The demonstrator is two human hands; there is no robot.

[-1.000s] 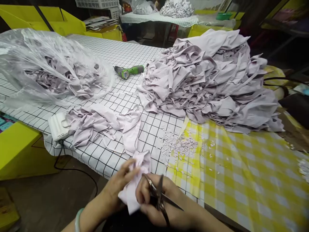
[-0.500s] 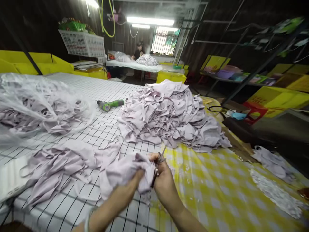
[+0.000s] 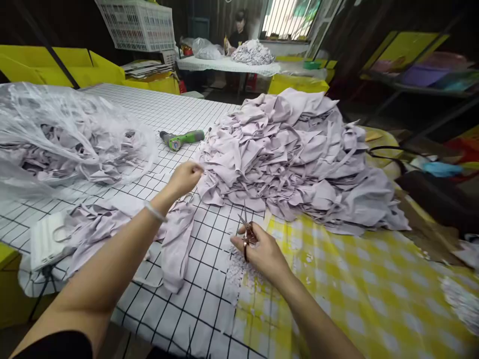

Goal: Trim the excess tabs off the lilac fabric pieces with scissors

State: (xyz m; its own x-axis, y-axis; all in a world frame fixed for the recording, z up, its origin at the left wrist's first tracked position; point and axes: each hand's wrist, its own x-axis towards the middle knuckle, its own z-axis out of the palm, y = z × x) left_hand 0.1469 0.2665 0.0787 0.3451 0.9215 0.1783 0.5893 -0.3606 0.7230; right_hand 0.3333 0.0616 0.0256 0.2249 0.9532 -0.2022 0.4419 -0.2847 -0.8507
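Observation:
My left hand (image 3: 184, 179) reaches to the left edge of a big heap of pale lilac cloth pieces (image 3: 277, 149), its fingers pinched on the edge of a cloth piece there. In my right hand (image 3: 260, 247) is a small pair of scissors (image 3: 246, 229), fingers through the handles and blades pointing away from me. Small lilac scraps (image 3: 239, 271) lie on the table just below this hand. Under and beside my left forearm, other lilac cloth pieces (image 3: 177, 244) lie loosely on the black-and-white grid cloth (image 3: 209, 254).
A clear plastic bag (image 3: 75, 134) of lilac cloth stands at the left. A green and grey tool (image 3: 183, 139) lies between bag and heap. A white box-like object (image 3: 48, 242) sits near the left edge. Yellow checked cloth (image 3: 348, 284) covers the right side. A person (image 3: 238, 35) sits at a far table.
My left hand has let go of the lilac cloth piece, now on the near pile, and moved forward to the heap. My right hand keeps the scissors. The view has tilted down.

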